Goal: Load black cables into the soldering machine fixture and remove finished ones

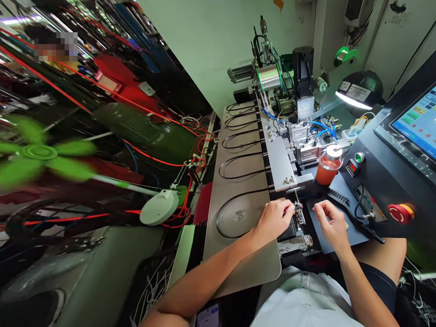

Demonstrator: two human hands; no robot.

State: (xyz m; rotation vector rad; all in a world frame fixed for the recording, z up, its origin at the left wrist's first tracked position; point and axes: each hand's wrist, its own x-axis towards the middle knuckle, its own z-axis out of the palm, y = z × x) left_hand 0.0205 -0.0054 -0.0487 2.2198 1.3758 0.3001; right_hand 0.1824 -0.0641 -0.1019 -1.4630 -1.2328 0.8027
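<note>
Lamp [360, 90] glare right, motion-blurred left side

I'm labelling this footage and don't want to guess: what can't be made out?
All in the head view:
- Anything within the left hand or right hand: their own fingers hide it.
- Text on the screen: too small, cut by the right edge.
- Rest of the phone: below the bottom edge.
- Edges of the fan blades: blurred.

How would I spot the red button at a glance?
Find the dark console on the right, with the lit screen. Below that screen sits the red button. It is fat and round with an orange collar, unlike the smaller green button further up.
</note>
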